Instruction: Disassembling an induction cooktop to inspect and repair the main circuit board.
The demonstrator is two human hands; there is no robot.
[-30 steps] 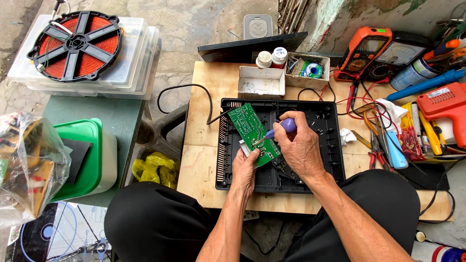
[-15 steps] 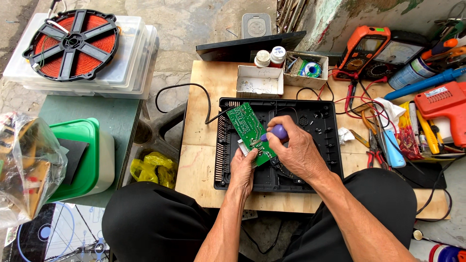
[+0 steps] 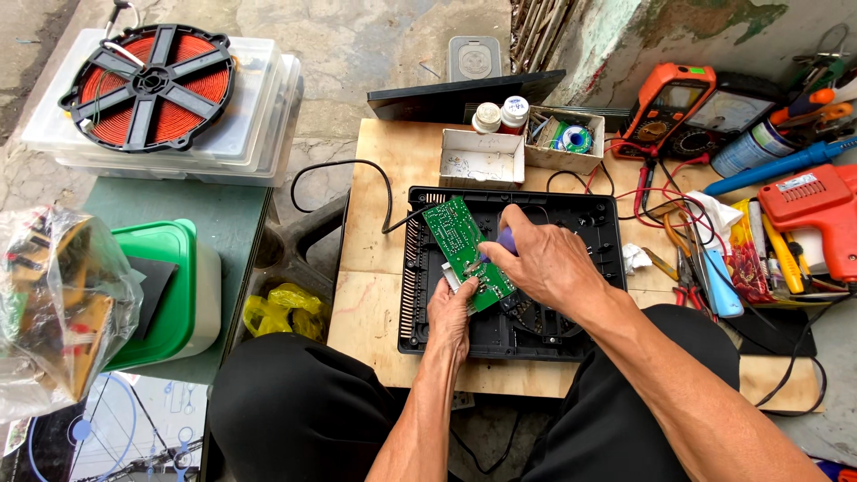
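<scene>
My left hand [image 3: 452,314] grips the near end of a green circuit board [image 3: 457,239], holding it tilted over a black plastic appliance casing [image 3: 596,220] on a wooden table. My right hand [image 3: 546,259] is closed around a tool with a purple handle [image 3: 506,241], its tip resting against the board's middle. A black cord [image 3: 357,174] runs from the casing across the table.
Behind the casing sit two small open boxes [image 3: 482,161], two small jars [image 3: 500,114] and solder wire. To the right lie an orange multimeter [image 3: 665,107], a red glue-type gun [image 3: 808,210], pliers and screwdrivers. At left are a copper coil disc [image 3: 147,85] on clear bins and a green-lidded tub [image 3: 165,290].
My right hand with the purple-handled tool has slid slightly left and down along the board. The left hand keeps its hold on the board.
</scene>
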